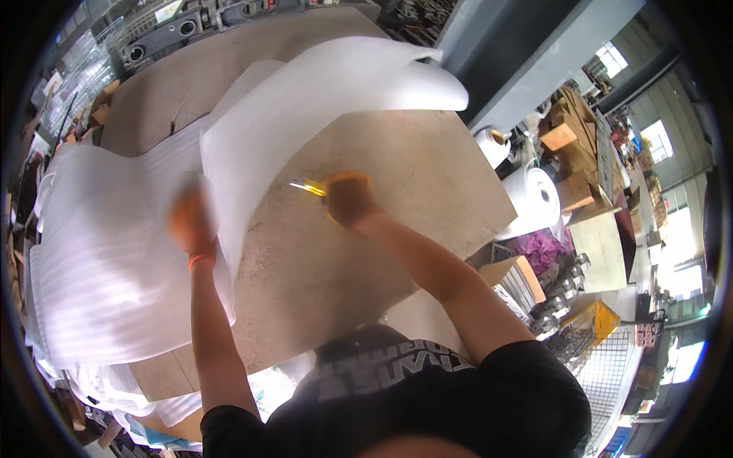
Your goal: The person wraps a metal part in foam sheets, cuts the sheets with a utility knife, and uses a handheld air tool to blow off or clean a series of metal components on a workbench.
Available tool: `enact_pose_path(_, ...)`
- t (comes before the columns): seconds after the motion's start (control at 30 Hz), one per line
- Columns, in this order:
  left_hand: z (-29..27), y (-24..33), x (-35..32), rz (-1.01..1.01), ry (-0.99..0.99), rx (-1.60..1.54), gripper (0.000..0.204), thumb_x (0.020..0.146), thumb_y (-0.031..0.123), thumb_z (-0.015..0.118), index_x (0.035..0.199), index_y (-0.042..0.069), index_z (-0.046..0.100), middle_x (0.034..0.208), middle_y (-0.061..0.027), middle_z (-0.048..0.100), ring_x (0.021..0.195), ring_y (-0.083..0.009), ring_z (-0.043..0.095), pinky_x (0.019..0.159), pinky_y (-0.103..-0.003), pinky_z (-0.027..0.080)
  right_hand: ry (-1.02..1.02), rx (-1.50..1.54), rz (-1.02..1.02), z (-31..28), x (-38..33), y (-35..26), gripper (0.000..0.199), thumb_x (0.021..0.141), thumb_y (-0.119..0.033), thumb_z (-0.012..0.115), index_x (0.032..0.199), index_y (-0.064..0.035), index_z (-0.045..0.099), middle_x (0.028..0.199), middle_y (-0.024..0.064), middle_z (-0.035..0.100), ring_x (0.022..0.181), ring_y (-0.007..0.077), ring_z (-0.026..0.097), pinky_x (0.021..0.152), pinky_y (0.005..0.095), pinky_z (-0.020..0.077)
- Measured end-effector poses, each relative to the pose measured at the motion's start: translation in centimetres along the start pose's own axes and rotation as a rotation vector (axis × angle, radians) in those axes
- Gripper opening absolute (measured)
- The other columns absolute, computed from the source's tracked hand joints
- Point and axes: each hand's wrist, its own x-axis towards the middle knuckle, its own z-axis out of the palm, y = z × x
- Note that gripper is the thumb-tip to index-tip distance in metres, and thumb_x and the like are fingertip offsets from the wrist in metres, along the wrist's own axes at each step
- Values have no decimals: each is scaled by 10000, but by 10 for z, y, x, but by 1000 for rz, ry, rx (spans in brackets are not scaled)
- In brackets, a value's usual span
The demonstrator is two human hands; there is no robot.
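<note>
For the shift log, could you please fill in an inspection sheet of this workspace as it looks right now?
Surface: brown board worktop, bare on the right half.
Job's things: white foam sheet draped over the left side, one flap lifted; small yellow-handled cutter with its blade near the foam edge.
Clutter: more foam pieces below the table's near edge.
Grips: left hand, blurred, on the foam sheet; right hand closed around the cutter.
Cables: nothing seen.
Surroundings: foam rolls to the right, cardboard boxes, yellow wire basket, grey steel column.
</note>
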Motion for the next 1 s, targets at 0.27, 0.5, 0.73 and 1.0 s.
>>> enact_pose_path(0.27,-55,51,-10,-82,-12,-660,456,887,41,483,1342,58,458,1249,-124,555,1174,-223,513,992,-337,385,250,1554,568,23,-247,202,317,908,-258,560,1110,-14,579,895,115,650,784,247,648,668,371,523)
enact_pose_path(0.5,-176,211,87,314,-307,-741,519,853,57,534,1360,145,461,1356,-52,483,1267,-200,422,1033,-406,327,678,1689,343,-72,-317,198,450,928,-304,546,1221,30,478,863,120,607,691,198,593,727,378,530)
enact_pose_path(0.73,-99,355,-26,591,-479,-331,552,817,165,583,1329,339,476,1446,1,402,1335,-221,350,1089,-544,198,464,1805,104,-81,-263,151,257,907,-212,591,1087,-37,533,836,58,574,828,233,625,866,426,498)
enact_pose_path(1.0,-137,281,-43,209,-137,-364,581,831,455,579,1370,286,446,1417,-13,434,1306,-284,382,1024,-565,282,330,400,614,29,-209,190,318,800,-310,606,978,-47,588,980,189,623,978,354,564,876,423,430)
